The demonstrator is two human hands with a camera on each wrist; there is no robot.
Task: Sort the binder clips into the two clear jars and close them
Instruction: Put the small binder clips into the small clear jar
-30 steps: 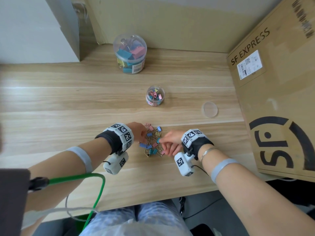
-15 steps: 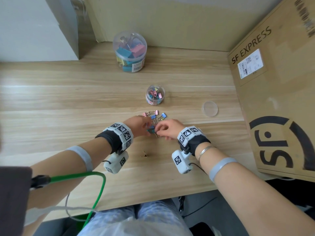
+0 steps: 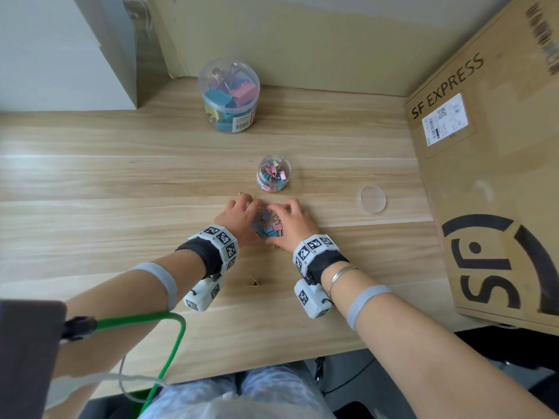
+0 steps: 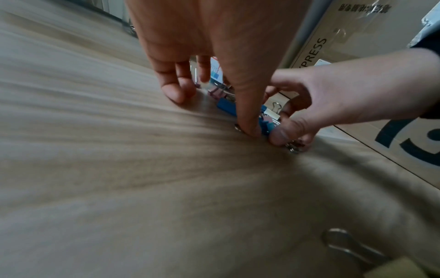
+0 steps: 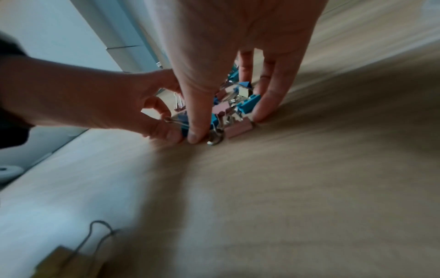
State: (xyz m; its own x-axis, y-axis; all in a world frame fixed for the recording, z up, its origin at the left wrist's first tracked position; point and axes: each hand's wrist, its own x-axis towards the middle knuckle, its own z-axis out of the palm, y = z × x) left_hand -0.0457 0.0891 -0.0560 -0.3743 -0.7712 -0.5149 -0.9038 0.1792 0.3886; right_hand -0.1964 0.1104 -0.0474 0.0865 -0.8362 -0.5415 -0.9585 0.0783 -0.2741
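A: How far along is the sorting?

B: The large jar (image 3: 229, 95) is sitting lidded at the desk's (image 3: 90, 182) back. The small jar (image 3: 273, 173) is standing open, part filled, its lid (image 3: 371, 199) lying apart.

A: And the hands?

B: The left hand (image 3: 239, 213) and right hand (image 3: 289, 219) are cupping the small binder clips (image 3: 267, 225) just before that jar, fingers curled round the heap. One stray clip (image 3: 252, 282) is lying nearer.
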